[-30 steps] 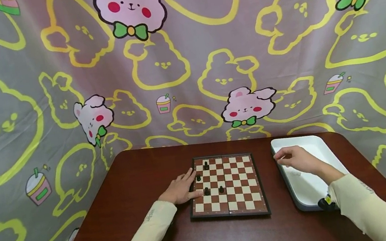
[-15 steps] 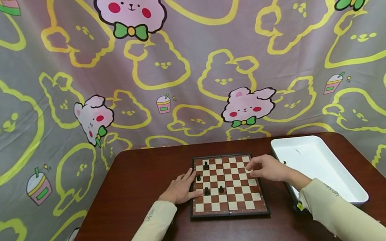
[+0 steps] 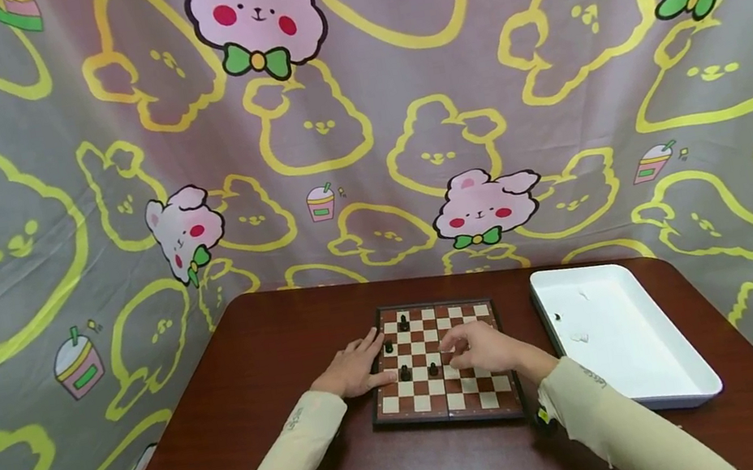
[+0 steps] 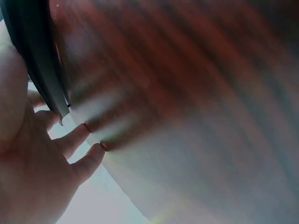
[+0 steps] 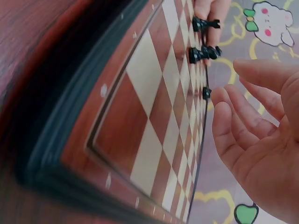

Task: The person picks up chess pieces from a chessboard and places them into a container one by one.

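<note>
A brown-and-cream chessboard with a black rim lies on the table. Several black chess pieces stand on its left half, among them a rook and a knight in the right wrist view. My left hand rests at the board's left edge, fingers spread and thumb reaching over the squares. In the left wrist view its fingertips lie beside the dark rim. Over the right half hangs my right hand, its loosely bent fingers near the knight. Nothing shows between its thumb and fingers.
To the right of the board stands a shallow white tray, with a small dark piece near its left side. A cartoon-printed curtain hangs behind the reddish-brown table.
My right hand has moved left, from over the white tray to above the right half of the chessboard near the pieces. My left hand has stayed at the board's edge.
</note>
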Motion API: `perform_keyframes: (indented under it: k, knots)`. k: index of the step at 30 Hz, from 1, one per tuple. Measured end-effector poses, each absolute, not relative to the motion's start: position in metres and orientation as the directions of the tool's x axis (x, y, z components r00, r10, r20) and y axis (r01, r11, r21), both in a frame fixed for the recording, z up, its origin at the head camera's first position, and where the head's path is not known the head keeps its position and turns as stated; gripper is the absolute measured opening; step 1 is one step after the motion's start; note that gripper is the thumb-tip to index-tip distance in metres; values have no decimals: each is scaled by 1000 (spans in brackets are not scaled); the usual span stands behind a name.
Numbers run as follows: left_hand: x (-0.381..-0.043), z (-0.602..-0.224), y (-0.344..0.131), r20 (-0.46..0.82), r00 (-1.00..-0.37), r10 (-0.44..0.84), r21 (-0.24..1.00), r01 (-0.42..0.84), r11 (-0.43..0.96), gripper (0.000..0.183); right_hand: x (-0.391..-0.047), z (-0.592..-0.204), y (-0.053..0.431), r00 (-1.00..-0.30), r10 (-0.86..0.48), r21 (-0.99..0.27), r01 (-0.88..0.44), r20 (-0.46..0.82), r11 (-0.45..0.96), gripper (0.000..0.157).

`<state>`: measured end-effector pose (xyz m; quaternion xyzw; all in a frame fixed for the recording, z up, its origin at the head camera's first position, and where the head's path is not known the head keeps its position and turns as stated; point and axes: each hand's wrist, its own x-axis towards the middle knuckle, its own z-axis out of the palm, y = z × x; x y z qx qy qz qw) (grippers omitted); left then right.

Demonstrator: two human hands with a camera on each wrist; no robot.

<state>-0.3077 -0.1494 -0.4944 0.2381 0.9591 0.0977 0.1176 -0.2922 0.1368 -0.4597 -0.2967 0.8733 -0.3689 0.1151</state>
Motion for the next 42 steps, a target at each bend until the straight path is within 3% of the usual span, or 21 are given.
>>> perform_keyframes:
  k: [9, 17, 37, 42]
  knots:
    - [-307, -494, -148, -174, -864, 473, 231, 431, 872, 87, -293, -468, 119, -769, -639, -705, -456, 4, 544, 21]
    - [-308, -496, -148, -180, -868, 463, 244, 417, 876, 88, -298, -475, 113, -732, -680, -624, -550, 40, 556, 16]
    - [-308, -495, -149, -180, -866, 466, 224, 425, 877, 86, -299, -478, 112, -736, -675, -605, -562, 55, 563, 13]
    - [-309, -496, -149, -173, -863, 474, 220, 435, 873, 86, -296, -475, 120, -766, -641, -625, -520, 41, 582, 13]
